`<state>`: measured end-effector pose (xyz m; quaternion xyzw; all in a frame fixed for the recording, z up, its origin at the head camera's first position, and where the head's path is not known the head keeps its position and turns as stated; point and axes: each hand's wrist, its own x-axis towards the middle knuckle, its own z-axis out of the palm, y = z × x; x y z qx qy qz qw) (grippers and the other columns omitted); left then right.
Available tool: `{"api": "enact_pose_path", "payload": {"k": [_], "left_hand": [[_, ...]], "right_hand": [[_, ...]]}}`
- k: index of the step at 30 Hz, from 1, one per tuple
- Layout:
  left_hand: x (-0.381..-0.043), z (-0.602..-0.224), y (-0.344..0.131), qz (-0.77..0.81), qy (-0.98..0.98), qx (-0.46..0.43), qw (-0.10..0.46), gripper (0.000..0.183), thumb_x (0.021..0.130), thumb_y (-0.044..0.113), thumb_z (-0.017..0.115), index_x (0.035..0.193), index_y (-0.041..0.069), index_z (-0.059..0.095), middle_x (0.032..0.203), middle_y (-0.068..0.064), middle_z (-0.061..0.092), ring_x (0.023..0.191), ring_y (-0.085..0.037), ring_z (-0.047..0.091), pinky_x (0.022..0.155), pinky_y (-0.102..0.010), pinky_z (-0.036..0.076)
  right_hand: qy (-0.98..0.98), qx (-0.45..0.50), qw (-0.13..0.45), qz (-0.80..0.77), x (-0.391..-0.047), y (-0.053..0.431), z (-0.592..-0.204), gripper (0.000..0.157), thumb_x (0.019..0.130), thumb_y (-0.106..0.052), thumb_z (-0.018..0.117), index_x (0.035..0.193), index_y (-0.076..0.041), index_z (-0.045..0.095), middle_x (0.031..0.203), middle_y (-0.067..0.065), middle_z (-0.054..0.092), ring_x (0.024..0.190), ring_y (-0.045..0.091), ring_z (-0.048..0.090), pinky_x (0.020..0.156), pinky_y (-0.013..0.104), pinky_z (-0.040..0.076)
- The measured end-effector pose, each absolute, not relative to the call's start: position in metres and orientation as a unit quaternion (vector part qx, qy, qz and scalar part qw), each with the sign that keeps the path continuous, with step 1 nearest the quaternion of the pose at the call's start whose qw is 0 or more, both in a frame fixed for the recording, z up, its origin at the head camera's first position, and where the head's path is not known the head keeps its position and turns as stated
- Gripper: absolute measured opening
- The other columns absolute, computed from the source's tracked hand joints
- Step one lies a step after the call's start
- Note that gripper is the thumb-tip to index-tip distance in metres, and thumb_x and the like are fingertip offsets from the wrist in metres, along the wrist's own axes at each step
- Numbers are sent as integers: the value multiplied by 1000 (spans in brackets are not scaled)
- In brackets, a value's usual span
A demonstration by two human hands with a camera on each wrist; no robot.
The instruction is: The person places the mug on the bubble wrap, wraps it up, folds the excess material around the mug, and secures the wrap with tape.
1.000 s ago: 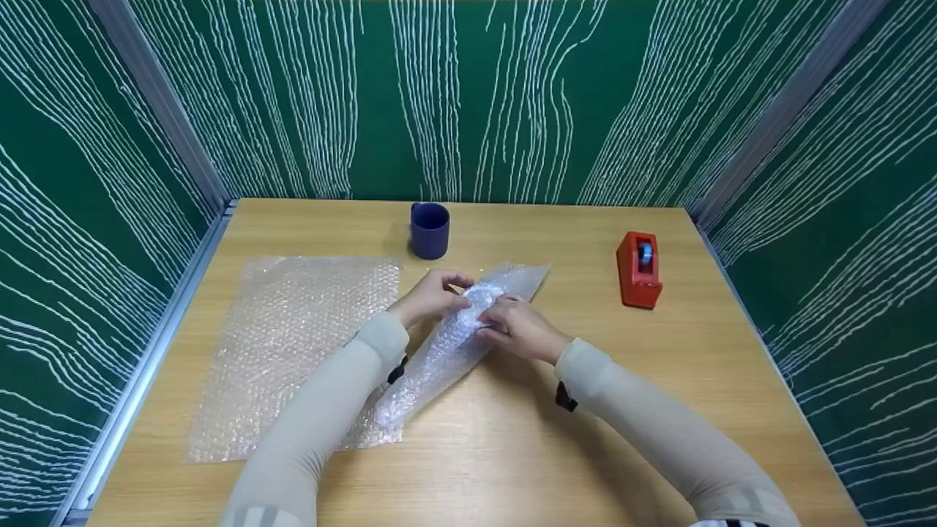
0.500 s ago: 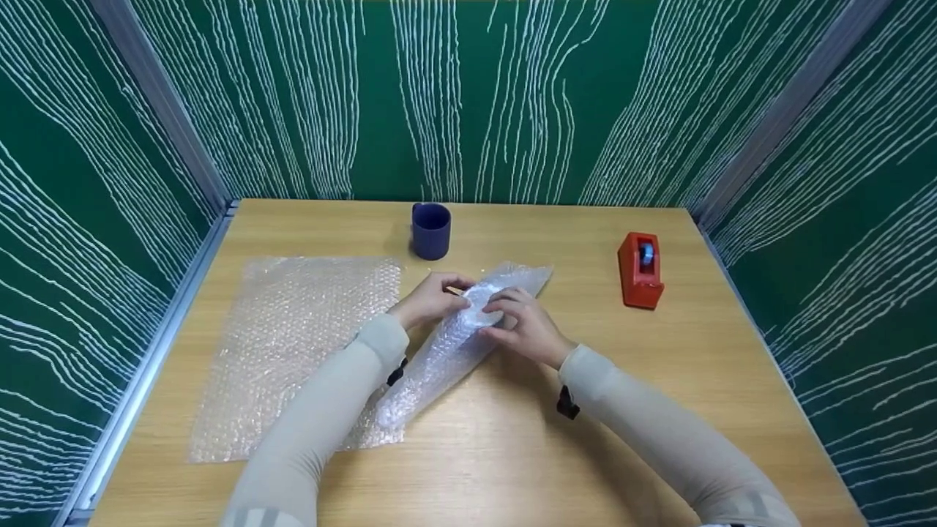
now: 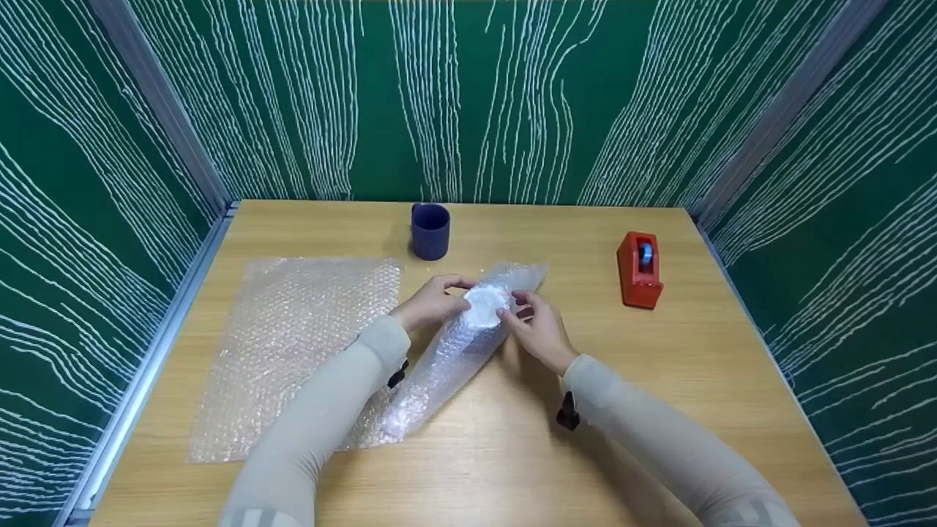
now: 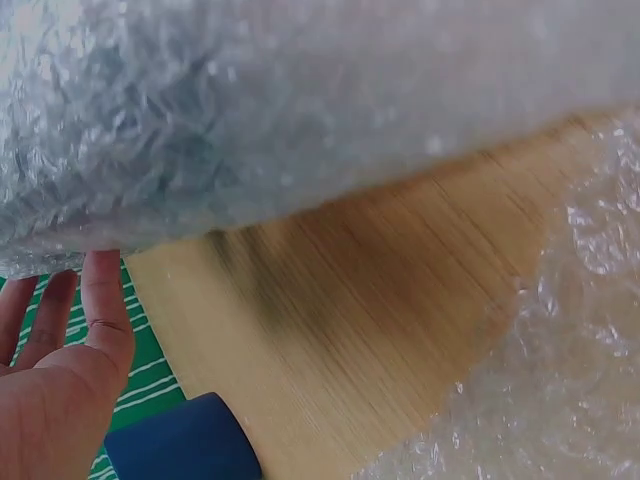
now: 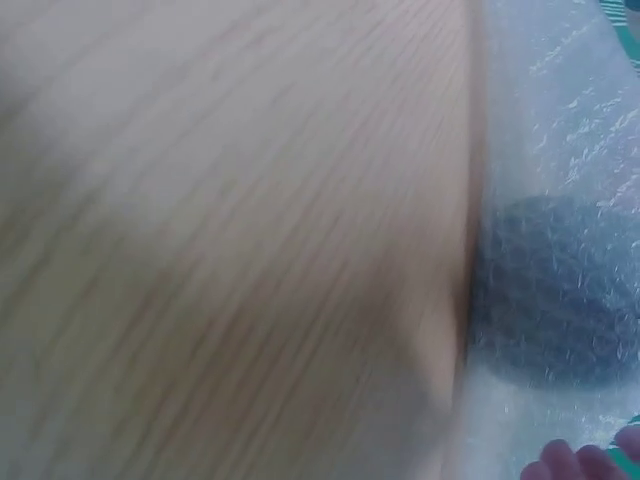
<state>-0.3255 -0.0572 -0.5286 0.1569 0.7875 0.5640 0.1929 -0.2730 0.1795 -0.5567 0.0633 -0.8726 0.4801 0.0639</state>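
A long roll of bubble wrap (image 3: 454, 359) slants across the middle of the table, with a round whitish patch facing up between the hands. Through the wrap a dark, rounded shape (image 5: 560, 290) shows in the right wrist view; what it is stays hidden. My left hand (image 3: 432, 301) grips the roll's left side, thumb on top, its fingers (image 4: 103, 300) reaching under the wrap in the left wrist view. On the other side my right hand (image 3: 543, 333) pinches the wrap beside the round patch with thumb and fingers.
A flat bubble wrap sheet (image 3: 300, 344) lies at left, partly under the left forearm and the roll. Behind the hands stands a dark blue mug (image 3: 430, 238). A red tape dispenser (image 3: 639, 274) sits at right. Green walls (image 3: 622, 88) enclose the table's back and sides.
My right hand has drawn back from on top of the roll to its right side, baring the round patch. The left hand has stayed nearly still.
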Motion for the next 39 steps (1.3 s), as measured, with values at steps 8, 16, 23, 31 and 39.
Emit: {"api": "enact_pose_path", "payload": {"k": [8,16,23,31,39], "left_hand": [[-322,-530,-55,572,773,159,224,70,93,6,65,161,7,50,153,-25,58,91,-16,69,79,-25,59],[-322,-531,-53,568,771,166,235,76,92,6,64,166,9,44,161,-24,51,100,-19,68,86,-29,61],[-327,-530,-48,529,796,188,228,76,90,9,61,165,9,46,176,-14,33,162,-37,31,132,-50,32],[-333,-533,-46,528,795,188,233,72,86,7,60,158,12,55,171,-10,41,139,-34,51,109,-39,49],[-336,-536,-44,535,787,183,245,71,86,7,59,157,12,54,165,-10,43,116,-25,54,87,-28,49]], "right_hand": [[-842,30,27,538,-275,181,-557,59,102,-17,75,151,10,55,147,32,62,129,48,67,112,54,56],[-838,40,10,544,-279,185,-557,58,105,-15,71,153,9,52,157,30,56,146,48,55,123,57,46],[-831,49,-1,554,-281,183,-556,56,106,-14,69,155,8,52,161,29,52,153,49,47,127,59,41],[-833,90,-10,546,-284,187,-559,59,108,-12,64,160,8,44,169,27,42,161,46,34,132,60,31],[-819,125,-53,558,-289,189,-560,57,111,-9,57,165,0,41,175,22,34,167,41,22,137,60,16]]}}
